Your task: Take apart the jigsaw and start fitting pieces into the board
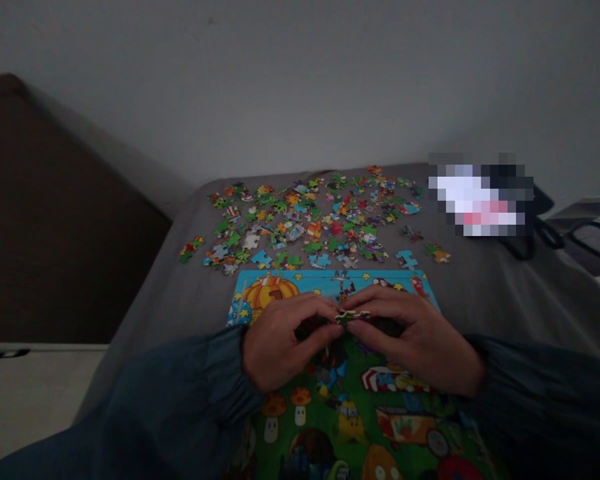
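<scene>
Between my two hands are small jigsaw puzzle pieces [351,317], seen nearly edge-on, green with pale edges. My left hand [287,340] pinches their left end between thumb and fingers. From the other side my right hand [413,337] pinches the right end. Whether the pieces are fully joined I cannot tell. Below both hands lies a colourful picture board [300,443] with a blue top, a pumpkin, mushrooms and a cart drawn on a green ground. My hands and sleeves hide part of its middle.
Many loose puzzle pieces [313,230] are spread over the grey cloth surface [195,300] beyond the board. A blurred-out item [480,200] sits at the back right, with dark straps [523,247] beside it. A dark brown panel [55,220] stands at the left, and a pale wall rises behind.
</scene>
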`<state>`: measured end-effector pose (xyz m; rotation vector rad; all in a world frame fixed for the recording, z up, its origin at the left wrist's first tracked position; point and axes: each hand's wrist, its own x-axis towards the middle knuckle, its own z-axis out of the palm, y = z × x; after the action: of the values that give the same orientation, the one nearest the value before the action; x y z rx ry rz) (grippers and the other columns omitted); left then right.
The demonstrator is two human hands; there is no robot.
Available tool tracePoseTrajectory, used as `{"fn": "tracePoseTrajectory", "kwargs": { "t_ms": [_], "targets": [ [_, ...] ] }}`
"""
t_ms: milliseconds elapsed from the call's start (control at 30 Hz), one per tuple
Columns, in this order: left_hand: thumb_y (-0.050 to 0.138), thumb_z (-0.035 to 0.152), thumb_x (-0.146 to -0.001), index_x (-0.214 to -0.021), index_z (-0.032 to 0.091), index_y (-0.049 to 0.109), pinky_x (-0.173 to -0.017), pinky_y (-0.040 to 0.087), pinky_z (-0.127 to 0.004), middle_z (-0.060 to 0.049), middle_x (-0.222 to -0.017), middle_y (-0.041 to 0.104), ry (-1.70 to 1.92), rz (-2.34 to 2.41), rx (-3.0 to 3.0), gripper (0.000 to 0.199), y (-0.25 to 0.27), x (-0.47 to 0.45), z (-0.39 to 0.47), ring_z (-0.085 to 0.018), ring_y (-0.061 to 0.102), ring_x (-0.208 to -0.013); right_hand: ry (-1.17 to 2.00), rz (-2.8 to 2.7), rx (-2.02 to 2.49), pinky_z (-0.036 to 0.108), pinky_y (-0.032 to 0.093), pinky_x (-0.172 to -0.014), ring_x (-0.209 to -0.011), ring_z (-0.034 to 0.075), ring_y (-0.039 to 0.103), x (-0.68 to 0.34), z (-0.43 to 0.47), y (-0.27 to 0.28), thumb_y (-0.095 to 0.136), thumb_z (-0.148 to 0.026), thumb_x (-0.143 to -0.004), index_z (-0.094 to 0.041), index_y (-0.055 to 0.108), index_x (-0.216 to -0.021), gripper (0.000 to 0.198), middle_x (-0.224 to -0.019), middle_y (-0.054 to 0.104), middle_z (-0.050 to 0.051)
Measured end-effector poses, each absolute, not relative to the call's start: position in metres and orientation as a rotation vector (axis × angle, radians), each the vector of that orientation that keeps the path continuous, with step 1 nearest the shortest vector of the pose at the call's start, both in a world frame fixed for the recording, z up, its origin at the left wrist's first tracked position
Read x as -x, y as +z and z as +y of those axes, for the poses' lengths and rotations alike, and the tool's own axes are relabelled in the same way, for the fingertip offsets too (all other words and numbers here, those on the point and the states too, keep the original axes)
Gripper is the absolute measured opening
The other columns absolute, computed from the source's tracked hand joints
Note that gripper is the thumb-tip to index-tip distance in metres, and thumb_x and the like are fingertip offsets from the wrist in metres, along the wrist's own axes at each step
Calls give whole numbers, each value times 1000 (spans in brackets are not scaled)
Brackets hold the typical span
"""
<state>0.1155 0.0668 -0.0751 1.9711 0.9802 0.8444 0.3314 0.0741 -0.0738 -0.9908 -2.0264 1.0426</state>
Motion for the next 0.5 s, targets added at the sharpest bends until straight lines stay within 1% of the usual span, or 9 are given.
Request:
{"fn": "tracePoseTrajectory", "kwargs": {
  "t_ms": [167,333,433,500],
  "targets": [
    [65,21,-91,-92,19,69,-76,51,-23,0,-91,73,831,989,-1975,4,-76,-116,68,-13,69,-85,991,-2038,968,22,54,-80,-89,12,70,-331,73,-75,64,-20,-90,-22,76,-86,13,-98,75,3],
    [66,17,-90,-90,18,69,-82,50,-23,-4,-100,70,910,985,-2040,3,-75,-115,67,-13,67,-92,1014,-2084,963,22,54,-79,-86,12,71,-330,72,-71,64,-19,-90,-22,75,-83,14,-90,76,1],
    [64,19,-91,-92,18,69,-81,50,-23,-3,-96,68,923,1000,-2023,5,-72,-115,67,-13,65,-90,1042,-2093,935,22,54,-77,-85,13,70,-331,73,-69,68,-19,-87,-21,75,-84,8,-90,76,1],
    [63,22,-91,-90,18,68,-80,51,-24,-4,-99,67,935,1045,-1948,6,-70,-114,68,-14,65,-92,1056,-2032,971,23,55,-76,-84,13,70,-332,75,-69,72,-21,-83,-22,75,-83,3,-90,75,2]
  ]
}}
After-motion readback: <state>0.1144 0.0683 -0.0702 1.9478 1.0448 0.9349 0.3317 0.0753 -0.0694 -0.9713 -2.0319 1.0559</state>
